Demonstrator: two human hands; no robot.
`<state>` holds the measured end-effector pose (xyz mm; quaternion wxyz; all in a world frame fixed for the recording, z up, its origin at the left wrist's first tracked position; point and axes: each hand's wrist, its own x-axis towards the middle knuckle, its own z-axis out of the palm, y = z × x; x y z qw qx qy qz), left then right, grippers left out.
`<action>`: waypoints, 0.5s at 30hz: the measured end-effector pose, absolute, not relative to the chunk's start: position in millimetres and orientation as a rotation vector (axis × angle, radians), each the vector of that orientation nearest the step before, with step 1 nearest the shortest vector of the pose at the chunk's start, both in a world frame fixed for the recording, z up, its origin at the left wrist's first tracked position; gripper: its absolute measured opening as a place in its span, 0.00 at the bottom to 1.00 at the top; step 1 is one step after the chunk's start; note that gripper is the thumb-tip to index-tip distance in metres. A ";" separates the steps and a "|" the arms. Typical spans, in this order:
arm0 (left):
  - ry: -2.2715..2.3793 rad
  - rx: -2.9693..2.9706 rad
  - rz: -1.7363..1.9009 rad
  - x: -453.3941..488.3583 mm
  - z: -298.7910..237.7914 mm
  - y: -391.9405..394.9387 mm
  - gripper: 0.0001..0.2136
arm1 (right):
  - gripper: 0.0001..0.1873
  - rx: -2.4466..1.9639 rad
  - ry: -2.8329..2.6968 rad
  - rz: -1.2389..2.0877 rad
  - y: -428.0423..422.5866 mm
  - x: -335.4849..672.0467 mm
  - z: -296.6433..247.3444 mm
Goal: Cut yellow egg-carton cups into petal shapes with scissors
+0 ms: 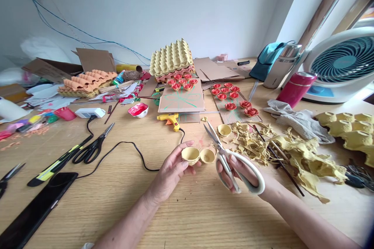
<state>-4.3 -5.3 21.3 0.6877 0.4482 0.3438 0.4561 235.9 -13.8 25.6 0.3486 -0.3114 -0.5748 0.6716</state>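
Between the thumb and fingers of my left hand [172,169] is a small yellow egg-carton cup [190,156], its round opening facing up. A second cup [207,156] sits on the table just right of it, and another cup [224,130] stands farther back. My right hand [244,171] is closed around the handles of white-handled scissors [220,148]. Their blades point up and away to the left, slightly parted, with nothing between them. Torn yellow carton scraps [251,142] lie heaped beyond my right hand.
A yellow glue gun [171,120] lies ahead, its cord trailing left. Red paper-pulp roses [230,106] rest on cardboard behind. Black scissors [93,148], a utility knife [57,163] and a phone [37,210] occupy the left. Carton pieces [346,128] and a fan [341,62] stand right.
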 end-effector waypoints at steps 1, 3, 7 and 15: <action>0.767 1.006 1.013 -4.5 21.1 -5.2 0.23 | 0.28 -0.795 -1.455 1.756 -13.5 236.9 23.6; 0.766 1.029 1.015 -4.7 20.7 -4.5 0.24 | 0.27 -0.817 -1.382 1.770 -12.9 238.7 19.6; 0.786 1.107 1.029 -4.4 19.1 -2.8 0.25 | 0.24 -0.826 -1.299 1.752 -12.8 239.6 16.5; 0.825 1.159 1.009 -6.4 15.9 -1.6 0.26 | 0.27 -0.886 -1.419 1.672 -14.6 232.4 22.9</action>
